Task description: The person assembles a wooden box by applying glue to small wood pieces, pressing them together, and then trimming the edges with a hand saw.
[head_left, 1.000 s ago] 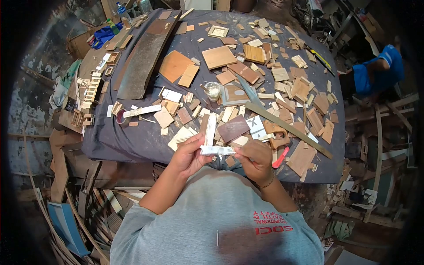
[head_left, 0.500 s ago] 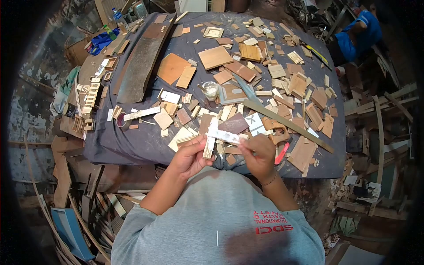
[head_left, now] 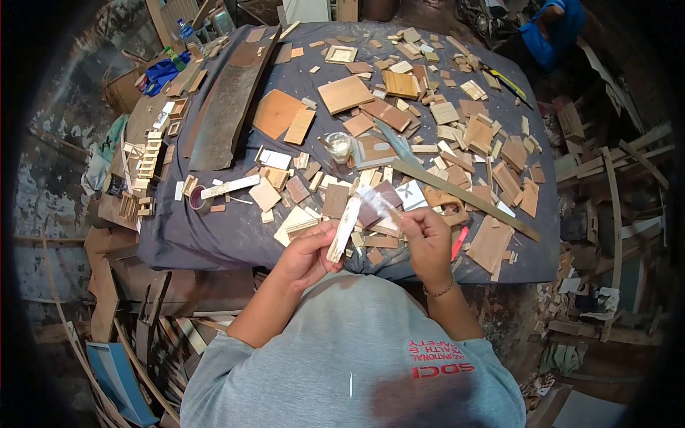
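Note:
My left hand (head_left: 308, 255) is closed on a narrow wooden strip (head_left: 345, 230) with a white face, which slants up and away from me. My right hand (head_left: 426, 239) pinches the near end of a thin whitish strip (head_left: 379, 202), blurred by motion, whose far end is by the top of the wooden strip. Whether the two pieces touch is unclear. Just beyond them lie a dark brown block (head_left: 378, 205) and a white piece with a dark X mark (head_left: 409, 195). A cup with pale contents (head_left: 338, 148) stands farther back.
Many wood offcuts lie over the dark cloth (head_left: 235, 242). A handsaw (head_left: 467, 198) is beyond my right hand, with a red-handled tool (head_left: 459, 242) beside it. A long metal-like sheet (head_left: 232, 107) lies at the left. A person in blue (head_left: 553, 32) is at the back right.
My right hand has turned and shifted slightly right, and the whitish strip now slants more steeply. The strip in my left hand tilts further right. The person in blue has moved up and left in view.

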A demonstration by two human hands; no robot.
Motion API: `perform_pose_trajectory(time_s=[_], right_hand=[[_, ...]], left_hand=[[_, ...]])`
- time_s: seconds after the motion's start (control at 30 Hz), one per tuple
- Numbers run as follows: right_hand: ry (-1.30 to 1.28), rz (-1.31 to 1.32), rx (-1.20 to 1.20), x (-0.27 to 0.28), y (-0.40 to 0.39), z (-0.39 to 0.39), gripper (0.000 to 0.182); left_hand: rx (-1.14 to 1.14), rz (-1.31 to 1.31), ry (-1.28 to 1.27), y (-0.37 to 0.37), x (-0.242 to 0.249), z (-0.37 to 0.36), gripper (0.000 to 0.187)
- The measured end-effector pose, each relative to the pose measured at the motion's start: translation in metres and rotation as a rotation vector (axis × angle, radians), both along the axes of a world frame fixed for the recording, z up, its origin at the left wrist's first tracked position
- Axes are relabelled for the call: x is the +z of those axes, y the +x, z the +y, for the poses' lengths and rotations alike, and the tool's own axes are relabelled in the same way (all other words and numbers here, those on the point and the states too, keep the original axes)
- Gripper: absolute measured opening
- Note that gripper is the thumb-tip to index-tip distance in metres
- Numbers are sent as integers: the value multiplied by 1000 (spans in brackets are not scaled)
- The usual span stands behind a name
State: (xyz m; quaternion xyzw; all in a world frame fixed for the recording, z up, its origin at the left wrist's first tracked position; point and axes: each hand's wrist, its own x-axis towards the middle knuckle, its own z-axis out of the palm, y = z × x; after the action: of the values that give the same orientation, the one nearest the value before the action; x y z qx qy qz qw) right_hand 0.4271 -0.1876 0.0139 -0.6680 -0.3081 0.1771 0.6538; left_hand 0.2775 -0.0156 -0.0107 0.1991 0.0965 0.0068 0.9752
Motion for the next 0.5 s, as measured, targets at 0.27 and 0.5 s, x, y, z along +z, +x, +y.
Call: perform_pose_trajectory(time_s=[0.27,0.5], right_hand=[[39,-696,18,12,-3,2,14],[126,-880,198,11,-6,-8,23]], left_hand=[[50,62,-45,2,8,-3,32],[108,101,-157,4,3,-3,27]])
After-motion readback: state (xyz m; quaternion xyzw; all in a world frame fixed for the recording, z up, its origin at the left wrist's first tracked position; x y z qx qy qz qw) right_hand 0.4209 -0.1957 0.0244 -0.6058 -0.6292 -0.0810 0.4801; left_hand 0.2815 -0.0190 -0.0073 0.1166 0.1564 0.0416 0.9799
